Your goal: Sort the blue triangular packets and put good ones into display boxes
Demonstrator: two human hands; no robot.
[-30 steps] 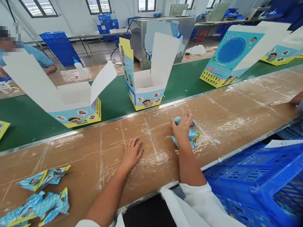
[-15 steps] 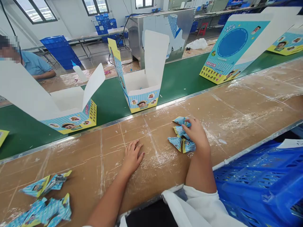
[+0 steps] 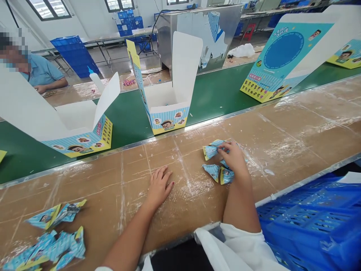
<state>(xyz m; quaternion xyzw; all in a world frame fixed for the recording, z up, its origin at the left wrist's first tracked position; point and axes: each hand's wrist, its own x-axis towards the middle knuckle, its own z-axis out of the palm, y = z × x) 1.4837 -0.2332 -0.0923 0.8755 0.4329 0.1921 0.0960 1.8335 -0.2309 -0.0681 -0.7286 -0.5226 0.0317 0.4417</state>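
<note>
My left hand lies flat on the brown tabletop, fingers stretched out, with nothing in it. Further right, my right hand pinches a small blue-striped packet with yellow edges between thumb and fingers. More packets lie partly hidden beneath that hand. Just below it on the table rest two similar packets, a left one and a right one. At the lower left sits a loose pile of packets, with a few more packets just above it.
Beyond the brown table runs a green belt. On it stand open printed cartons: a left one, a middle one and a right one. Blue crates stand at my right. A person sits across.
My right hand has drawn a packet in the upper part of the small group slightly left and turned it. My left hand stays in place. The view has shifted a little.
</note>
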